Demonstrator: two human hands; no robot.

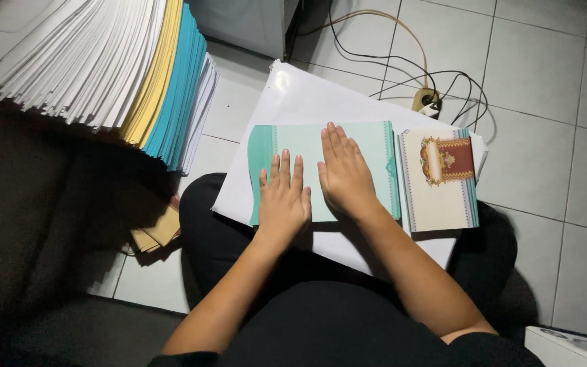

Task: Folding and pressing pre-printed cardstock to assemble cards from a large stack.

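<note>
Near the middle of the frame, both hands lay flat, palms down and fingers together, on a pale teal card [321, 170] that rested on a large white sheet [293, 95] spread across the person's lap. The left hand [283, 200] pressed the lower left part of the card, close to its darker teal curved flap at the left edge, and held nothing; the right hand [344, 177] lay just beside it toward the centre, fingertips reaching the card's upper edge, and also gripped nothing. Just right of the card, touching or nearly touching its border, sat a small stack of cream cards [439, 180] with a red and gold ornament on the top one. In the upper left of the frame a tall pile of paper [103, 61], white with yellow and blue layers, leaned over the dark foreground, and a few tan envelopes [157, 234] lay beneath it on the tiled floor [545, 136]. A power strip [428, 102] with dark cables sat on the tiles at upper centre. Judging by the pose, the card was being pressed flat or creased; doing that well would probably call for even pressure from both palms, keeping the edges squared before sliding outward, and holding the white sheet steady so that the card did not skid toward the stack.
</note>
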